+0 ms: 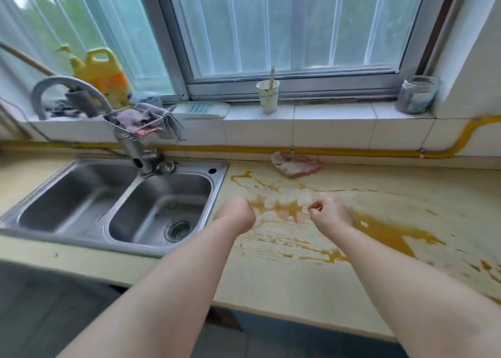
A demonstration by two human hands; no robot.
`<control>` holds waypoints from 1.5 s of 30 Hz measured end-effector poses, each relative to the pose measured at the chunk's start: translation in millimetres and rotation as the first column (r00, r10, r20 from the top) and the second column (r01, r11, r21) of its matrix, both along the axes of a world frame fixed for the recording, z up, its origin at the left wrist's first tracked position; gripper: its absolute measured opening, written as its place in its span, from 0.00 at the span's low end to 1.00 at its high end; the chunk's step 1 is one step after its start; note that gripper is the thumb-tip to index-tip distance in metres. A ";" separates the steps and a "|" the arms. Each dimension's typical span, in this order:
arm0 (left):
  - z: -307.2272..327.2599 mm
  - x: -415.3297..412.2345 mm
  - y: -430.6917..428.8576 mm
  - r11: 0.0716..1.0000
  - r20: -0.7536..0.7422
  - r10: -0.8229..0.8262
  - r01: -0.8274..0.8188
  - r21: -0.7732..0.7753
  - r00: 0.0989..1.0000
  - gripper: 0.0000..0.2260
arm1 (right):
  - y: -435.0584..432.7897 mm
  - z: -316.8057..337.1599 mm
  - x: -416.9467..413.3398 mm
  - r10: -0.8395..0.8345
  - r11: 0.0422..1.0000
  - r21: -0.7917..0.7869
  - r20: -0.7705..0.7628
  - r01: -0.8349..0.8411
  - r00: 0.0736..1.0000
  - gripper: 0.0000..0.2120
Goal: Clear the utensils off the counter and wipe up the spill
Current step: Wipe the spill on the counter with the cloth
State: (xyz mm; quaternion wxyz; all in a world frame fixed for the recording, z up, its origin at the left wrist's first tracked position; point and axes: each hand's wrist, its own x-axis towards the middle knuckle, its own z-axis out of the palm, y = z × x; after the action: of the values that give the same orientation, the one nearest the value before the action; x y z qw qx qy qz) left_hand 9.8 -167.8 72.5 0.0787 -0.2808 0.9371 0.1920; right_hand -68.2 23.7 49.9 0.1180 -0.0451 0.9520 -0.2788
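An orange-brown spill (pixel 385 231) spreads in streaks and puddles over the pale yellow counter (pixel 271 284), right of the sink. A crumpled pink and white rag (pixel 296 164) lies at the back of the counter against the wall. My left hand (pixel 238 215) hovers at the spill's left edge beside the sink rim. Its fingers are curled under and nothing shows in it. My right hand (pixel 329 214) is over the middle of the spill with its fingers curled into the palm, holding nothing visible. No utensils show on the counter.
A steel double sink (pixel 81 245) with a faucet (pixel 81 92) fills the left. A wire rack with cloths (pixel 135 121) hangs on the faucet. On the window sill stand a yellow detergent jug (pixel 101 73), a paper cup (pixel 267 96) and a glass jar (pixel 417 94).
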 end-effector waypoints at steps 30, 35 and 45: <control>-53.9 -138.5 -53.5 0.959 -0.017 0.161 -0.152 0.240 0.987 0.11 | -116.2 -57.6 -190.5 0.204 0.963 0.147 0.160 -0.227 0.966 0.14; -51.8 -146.4 -49.2 0.949 -0.021 0.195 -0.183 0.257 0.981 0.10 | -110.2 -61.7 -205.8 0.131 0.982 0.127 0.077 -0.140 0.988 0.16; -30.6 -150.4 -30.2 0.935 -0.123 0.233 -0.187 0.301 0.965 0.30 | -102.2 -10.1 -171.6 0.167 0.634 -0.725 0.467 0.269 0.868 0.13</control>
State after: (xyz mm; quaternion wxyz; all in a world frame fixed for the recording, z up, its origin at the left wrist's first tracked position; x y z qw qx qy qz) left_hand -140.6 -198.0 41.8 0.0237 -0.3492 0.8671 0.3544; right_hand -239.8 -78.4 39.8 0.3175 0.0096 0.6778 -0.6631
